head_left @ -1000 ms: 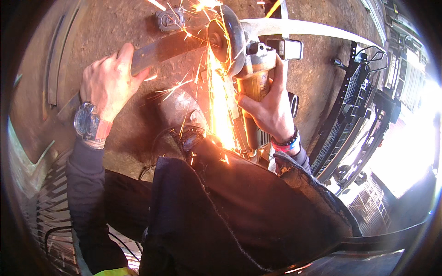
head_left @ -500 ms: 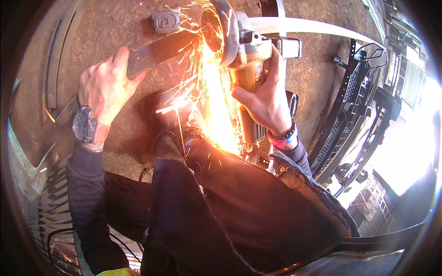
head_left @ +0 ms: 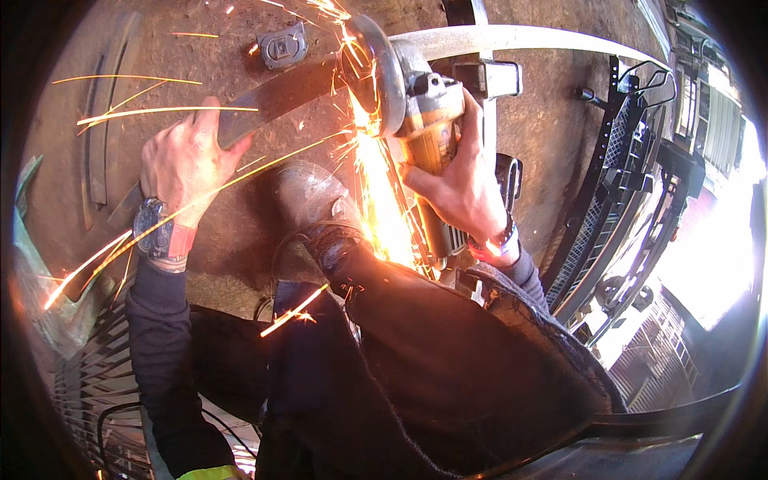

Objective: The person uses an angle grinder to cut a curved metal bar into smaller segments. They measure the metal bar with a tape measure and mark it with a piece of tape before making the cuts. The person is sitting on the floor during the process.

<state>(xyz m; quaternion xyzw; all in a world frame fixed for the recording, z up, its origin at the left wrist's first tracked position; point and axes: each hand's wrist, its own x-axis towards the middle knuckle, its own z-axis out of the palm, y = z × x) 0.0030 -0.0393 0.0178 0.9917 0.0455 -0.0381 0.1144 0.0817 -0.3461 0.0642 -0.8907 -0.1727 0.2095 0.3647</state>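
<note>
One dark apron point(head_left: 464, 336) nearest you, draped across your lap below the hands. Just past it, a worn boot point(head_left: 312, 196) sits between the hands, on the floor.

Hands well apart. Left hand point(head_left: 182, 160) clamped over a dark metal bar point(head_left: 280, 100), thumb on the near side, watch point(head_left: 152, 228) on that wrist. Right hand point(head_left: 468, 188) wrapped round the yellowish body of an angle grinder point(head_left: 432, 128), thumb on the side facing your left hand. The bar runs from your left hand up to the disc point(head_left: 360, 72), which sits ahead of and between both hands.

Changed in the last half second: sparks were bunched round the disc, now long streaks fly out across and past your left hand; the bright stream point(head_left: 384, 200) toward your lap is narrower and the boot shows clearer. Left grip about the same. Reads as disc still working on the bar; contact spot lost in glare, so can't tell how deep.

Farther: tape measure point(head_left: 282, 46) on the floor beyond the bar, ahead of your left hand. Bright metal strip point(head_left: 544, 38) stretches out beyond your right hand; can't tell if it's the same bar. Black metal frame point(head_left: 608, 176) well off to the right of that hand.
</note>
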